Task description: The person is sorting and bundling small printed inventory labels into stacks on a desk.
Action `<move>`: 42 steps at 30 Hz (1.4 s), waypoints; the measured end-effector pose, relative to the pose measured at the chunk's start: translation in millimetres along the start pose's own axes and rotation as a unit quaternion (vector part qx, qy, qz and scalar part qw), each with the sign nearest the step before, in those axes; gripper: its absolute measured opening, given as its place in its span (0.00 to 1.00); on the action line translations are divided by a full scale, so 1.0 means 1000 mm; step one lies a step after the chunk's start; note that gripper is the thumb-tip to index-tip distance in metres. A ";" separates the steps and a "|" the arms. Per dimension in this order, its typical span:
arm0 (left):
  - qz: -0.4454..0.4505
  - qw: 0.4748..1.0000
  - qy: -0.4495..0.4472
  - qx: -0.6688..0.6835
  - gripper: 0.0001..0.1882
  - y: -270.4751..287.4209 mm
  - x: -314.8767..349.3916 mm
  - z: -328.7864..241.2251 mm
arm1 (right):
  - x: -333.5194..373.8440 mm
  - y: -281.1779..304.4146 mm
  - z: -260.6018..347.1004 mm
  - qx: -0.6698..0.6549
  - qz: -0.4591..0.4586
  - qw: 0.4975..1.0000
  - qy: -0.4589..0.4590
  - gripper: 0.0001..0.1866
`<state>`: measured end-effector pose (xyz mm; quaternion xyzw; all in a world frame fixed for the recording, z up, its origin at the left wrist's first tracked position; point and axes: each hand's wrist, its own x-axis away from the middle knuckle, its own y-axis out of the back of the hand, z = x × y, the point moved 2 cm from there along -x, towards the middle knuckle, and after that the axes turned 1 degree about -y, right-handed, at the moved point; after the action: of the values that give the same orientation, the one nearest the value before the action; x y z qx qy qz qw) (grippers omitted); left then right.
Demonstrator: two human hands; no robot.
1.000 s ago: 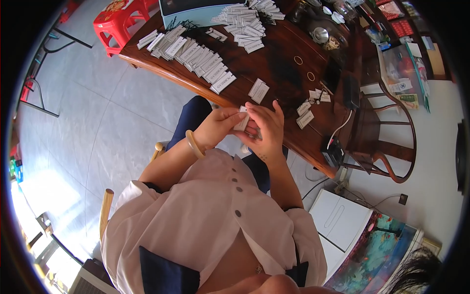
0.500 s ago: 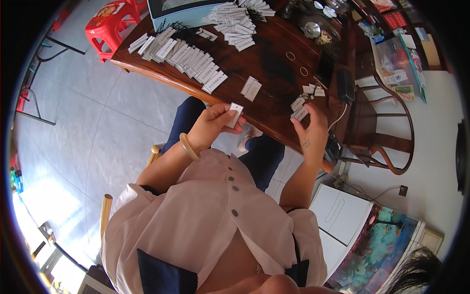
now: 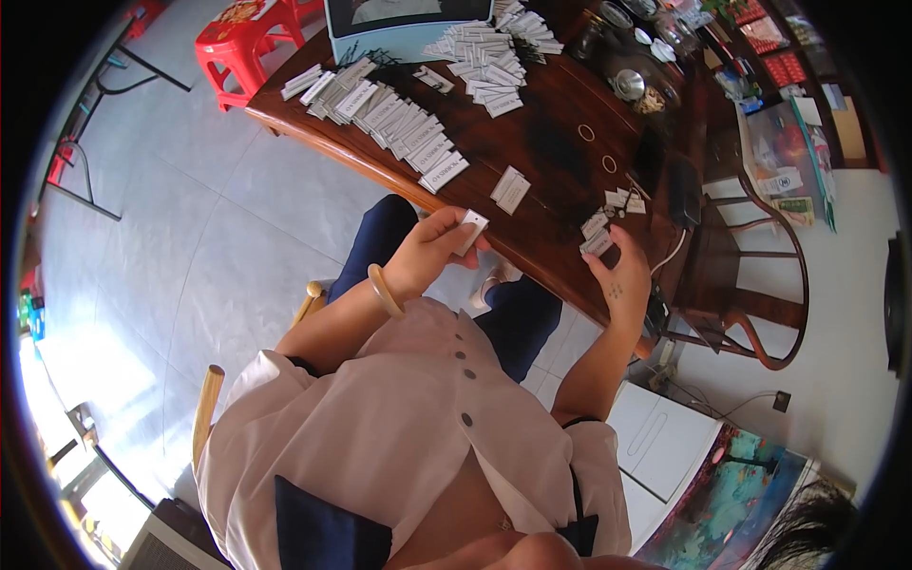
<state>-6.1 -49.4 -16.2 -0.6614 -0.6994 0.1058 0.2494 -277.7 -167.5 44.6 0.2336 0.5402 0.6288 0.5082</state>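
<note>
My left hand [image 3: 439, 249] is closed, pinching a white hang tag [image 3: 472, 231] between thumb and fingers just off the table's front edge. The tag has a small hole near its top. Farther right, my right hand [image 3: 622, 275] has its thumb and a fingertip at the ends of another white tag [image 3: 597, 243], low over the table. More tags with dark cords [image 3: 622, 199] lie just behind it. Between my hands, a small stack of tags [image 3: 510, 190] rests on the wood. A long overlapping row of tags [image 3: 399, 133] lies at the left.
The dark wooden table [image 3: 532, 228] carries another tag heap [image 3: 489, 71], a light blue box [image 3: 389, 43], two thin rings [image 3: 586, 133] and a black phone-like slab [image 3: 648, 155]. A wooden chair [image 3: 760, 304] stands right, a red stool [image 3: 233, 52] far left.
The whole view has shifted, so the table and hands sit farther right and lower. The tag in my left hand has tilted slightly. My right hand stays at the same small tag.
</note>
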 end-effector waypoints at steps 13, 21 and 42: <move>-0.010 1.000 0.000 0.008 0.13 0.003 0.004 0.001 | 0.001 -0.003 -0.002 -0.024 0.007 1.000 -0.003 0.32; -0.022 1.000 -0.007 -0.007 0.15 0.002 0.003 0.003 | 0.005 0.003 0.019 -0.073 -0.100 0.992 0.041 0.31; -0.070 0.991 -0.103 -0.046 0.11 0.000 0.005 0.015 | 0.029 -0.065 0.110 -0.543 0.106 0.831 -0.059 0.14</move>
<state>-13.8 -41.6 -27.7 -0.6069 -0.7702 0.1231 0.1525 -170.8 -100.0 11.3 0.0123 0.0527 0.8560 0.5141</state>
